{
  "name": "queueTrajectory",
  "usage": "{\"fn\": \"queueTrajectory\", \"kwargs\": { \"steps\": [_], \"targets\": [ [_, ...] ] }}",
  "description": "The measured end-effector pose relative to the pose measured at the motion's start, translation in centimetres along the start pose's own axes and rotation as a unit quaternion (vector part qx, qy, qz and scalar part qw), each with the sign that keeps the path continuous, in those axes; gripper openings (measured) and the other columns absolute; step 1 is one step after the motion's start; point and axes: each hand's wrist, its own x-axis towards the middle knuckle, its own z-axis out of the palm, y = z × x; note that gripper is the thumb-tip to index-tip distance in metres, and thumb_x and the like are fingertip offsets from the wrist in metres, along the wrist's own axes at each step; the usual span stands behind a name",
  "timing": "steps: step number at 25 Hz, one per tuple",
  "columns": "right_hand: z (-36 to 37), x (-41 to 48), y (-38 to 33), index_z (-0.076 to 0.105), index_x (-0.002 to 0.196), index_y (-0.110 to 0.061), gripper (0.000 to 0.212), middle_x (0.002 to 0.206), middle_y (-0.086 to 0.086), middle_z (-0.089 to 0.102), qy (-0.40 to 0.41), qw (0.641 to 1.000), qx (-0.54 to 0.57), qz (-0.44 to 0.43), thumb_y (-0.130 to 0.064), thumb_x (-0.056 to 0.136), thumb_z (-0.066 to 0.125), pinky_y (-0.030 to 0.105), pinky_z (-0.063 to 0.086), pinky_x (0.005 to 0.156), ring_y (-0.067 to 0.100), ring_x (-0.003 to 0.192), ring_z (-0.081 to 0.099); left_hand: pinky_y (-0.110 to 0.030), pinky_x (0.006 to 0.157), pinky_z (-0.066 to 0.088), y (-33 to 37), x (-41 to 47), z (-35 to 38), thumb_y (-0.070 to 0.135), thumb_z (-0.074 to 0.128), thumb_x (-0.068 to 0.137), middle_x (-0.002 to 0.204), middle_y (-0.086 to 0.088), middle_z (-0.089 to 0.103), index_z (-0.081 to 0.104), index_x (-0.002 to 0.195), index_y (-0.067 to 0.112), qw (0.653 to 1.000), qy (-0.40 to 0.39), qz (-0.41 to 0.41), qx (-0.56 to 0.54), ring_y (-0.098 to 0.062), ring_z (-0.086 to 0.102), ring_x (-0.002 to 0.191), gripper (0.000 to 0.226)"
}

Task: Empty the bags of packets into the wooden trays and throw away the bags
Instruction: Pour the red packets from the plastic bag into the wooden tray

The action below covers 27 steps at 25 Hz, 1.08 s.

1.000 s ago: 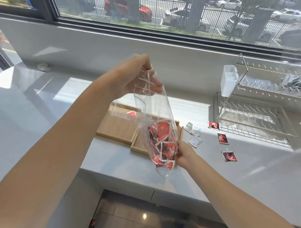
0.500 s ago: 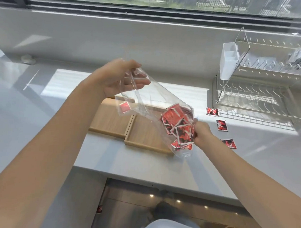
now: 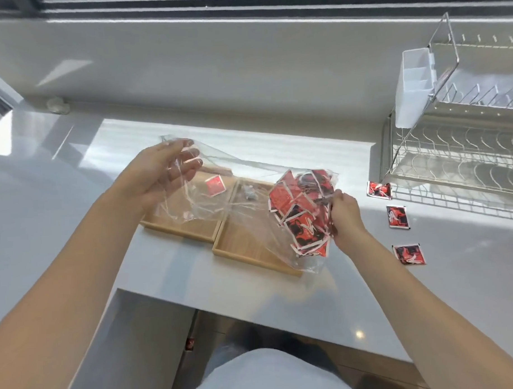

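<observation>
Our left hand (image 3: 161,174) holds the open mouth of the clear bag (image 3: 237,180). Its fingers are curled into the film and show only through it. Under that hand lies the left tray (image 3: 175,229), partly veiled by the plastic. A single packet (image 3: 215,185) shows there, and we cannot tell whether it lies in the tray or inside the bag. The right tray (image 3: 240,253) touches the left one, between our hands. A small grey thing (image 3: 249,193) at its far end is too blurred to name. The bag stretches sideways above both trays, with its red packets (image 3: 299,213) bunched at the closed end, which our right hand (image 3: 344,217) grips. Right of that hand, three loose packets (image 3: 398,217) lie on the tabletop (image 3: 282,295) near the dish rack (image 3: 457,152), which the frame edge cuts off.
</observation>
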Motion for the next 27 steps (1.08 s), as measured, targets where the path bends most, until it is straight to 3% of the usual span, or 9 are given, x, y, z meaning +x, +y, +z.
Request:
{"fn": "queueTrajectory", "kwargs": {
  "steps": [2, 5, 9, 13, 17, 21, 27],
  "targets": [
    [0.7, -0.2, 0.5, 0.046, 0.079, -0.014, 0.037, 0.073, 0.005, 0.049, 0.004, 0.999, -0.026, -0.019, -0.026, 0.107, 0.026, 0.030, 0.039, 0.059, 0.017, 0.064, 0.048, -0.021, 0.056, 0.056, -0.4, 0.7, -0.9, 0.017, 0.051, 0.101, 0.079, 0.001, 0.068, 0.067, 0.097, 0.013, 0.999, 0.021, 0.022, 0.038, -0.011, 0.071, 0.064, 0.017],
    [2.2, -0.3, 0.6, 0.046, 0.083, -0.014, 0.033, 0.078, 0.004, 0.050, 0.014, 0.998, -0.047, -0.049, -0.026, 0.107, 0.027, 0.031, 0.042, 0.067, 0.017, 0.072, 0.050, -0.020, 0.054, 0.056, -0.5, 2.8, -2.9, 0.019, 0.051, 0.101, 0.064, 0.005, 0.065, 0.069, 0.100, 0.014, 0.997, 0.032, 0.042, 0.053, -0.011, 0.071, 0.062, 0.019],
    [5.4, -0.6, 0.3, 0.042, 0.076, -0.019, 0.034, 0.072, -0.003, 0.046, 0.059, 0.993, -0.040, -0.090, -0.026, 0.107, 0.030, 0.020, 0.042, 0.056, 0.011, 0.063, 0.045, -0.021, 0.060, 0.058, -0.1, 6.1, -7.3, 0.025, 0.050, 0.102, 0.058, 0.007, 0.063, 0.072, 0.099, 0.018, 0.997, 0.000, 0.037, 0.071, -0.009, 0.068, 0.060, 0.024],
    [9.1, -0.6, 0.4, 0.043, 0.076, -0.022, 0.032, 0.072, -0.002, 0.041, 0.088, 0.983, -0.103, -0.121, -0.024, 0.106, 0.033, 0.033, 0.033, 0.063, 0.014, 0.065, 0.038, -0.015, 0.048, 0.049, -0.2, 9.2, -12.0, 0.030, 0.044, 0.104, 0.054, 0.009, 0.063, 0.069, 0.094, 0.018, 0.995, 0.005, 0.020, 0.101, -0.002, 0.058, 0.049, 0.030],
    [12.7, -1.0, 1.3, 0.044, 0.078, -0.025, 0.030, 0.074, -0.006, 0.042, 0.141, 0.965, -0.163, -0.150, -0.026, 0.106, 0.033, 0.029, 0.032, 0.061, 0.011, 0.066, 0.038, -0.012, 0.040, 0.038, -0.7, 11.5, -14.7, 0.022, 0.045, 0.103, 0.052, 0.005, 0.059, 0.061, 0.088, 0.016, 0.999, 0.023, 0.014, 0.047, -0.003, 0.049, 0.040, 0.023],
    [14.4, -1.7, 1.7, 0.046, 0.083, -0.020, 0.029, 0.076, -0.005, 0.044, 0.149, 0.949, -0.219, -0.171, -0.030, 0.107, 0.031, 0.030, 0.035, 0.062, 0.011, 0.068, 0.041, -0.013, 0.038, 0.032, -1.0, 13.0, -17.0, 0.025, 0.048, 0.101, 0.056, 0.008, 0.057, 0.065, 0.083, 0.021, 0.998, -0.008, 0.026, 0.049, -0.006, 0.044, 0.043, 0.026],
    [15.5, -1.8, 0.8, 0.046, 0.087, -0.015, 0.026, 0.076, -0.005, 0.046, 0.183, 0.923, -0.267, -0.210, -0.027, 0.106, 0.031, 0.013, 0.034, 0.055, 0.008, 0.067, 0.042, -0.015, 0.044, 0.035, -1.8, 14.4, -18.5, 0.028, 0.056, 0.095, 0.065, 0.013, 0.055, 0.074, 0.078, 0.025, 0.997, -0.014, 0.042, 0.070, -0.005, 0.046, 0.047, 0.024]
  ]
}}
